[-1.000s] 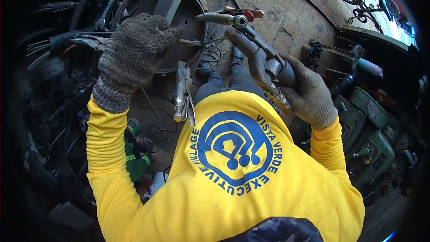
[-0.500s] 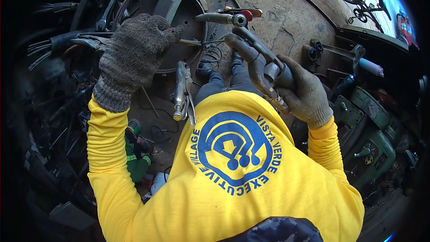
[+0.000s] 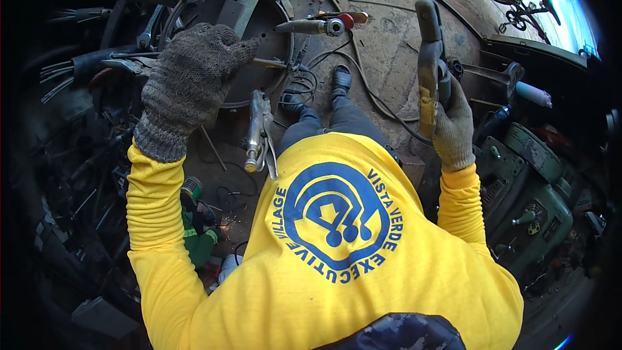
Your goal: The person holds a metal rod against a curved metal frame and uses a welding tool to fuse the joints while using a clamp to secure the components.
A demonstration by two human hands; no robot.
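Right hand grips welding holder, raised clear; left hand rests spread on round metal workpiece. Welding not yet begun.

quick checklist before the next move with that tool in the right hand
1. Right hand grip on the long tool: ok, gloved fingers wrap its lower part and it stands upright.
2. Left hand free: cannot tell, the glove lies over the round metal part; the palm side is hidden.
3. Both hands gloved: ok.
4. Locking pliers out of the way: ok, they lie between the hands, touched by neither.
5. Cable clear of the feet: not ok, it runs on the floor right beside the shoe.
6. Tool's working end: cannot tell, too dark against the floor.
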